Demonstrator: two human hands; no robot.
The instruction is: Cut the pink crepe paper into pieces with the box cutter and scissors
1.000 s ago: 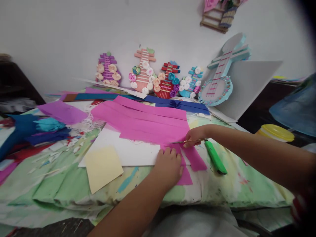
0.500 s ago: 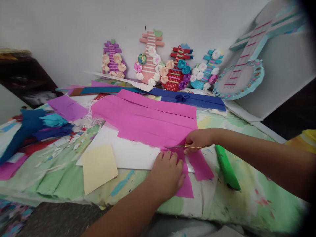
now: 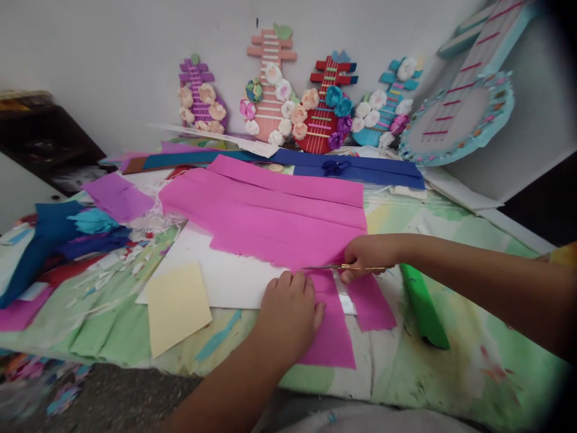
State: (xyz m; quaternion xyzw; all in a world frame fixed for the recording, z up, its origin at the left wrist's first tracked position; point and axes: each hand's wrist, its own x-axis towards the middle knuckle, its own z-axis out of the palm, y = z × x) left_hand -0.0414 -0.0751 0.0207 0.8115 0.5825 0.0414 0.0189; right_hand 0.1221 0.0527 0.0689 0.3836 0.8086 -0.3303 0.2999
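Note:
A large sheet of pink crepe paper lies spread over a white board. My right hand is closed around the golden handles of a pair of scissors. Their blades point left, at the lower part of the pink sheet, where a cut flap hangs toward the front edge. My left hand rests palm down on the paper just below the blade tips, its fingers laid forward and the thumb out to the right. A separate-looking pink strip lies beneath my right hand.
A green paper roll is beside my right forearm. A cream paper square lies at the left, near scraps and teal paper. Blue paper lies behind. Several decorated paper guitars, including a red one, lean against the wall.
My left hand has slid slightly left and down, and more of the pink flap shows. The scissors keep nearly the same place at the cut. The view has shifted a little.

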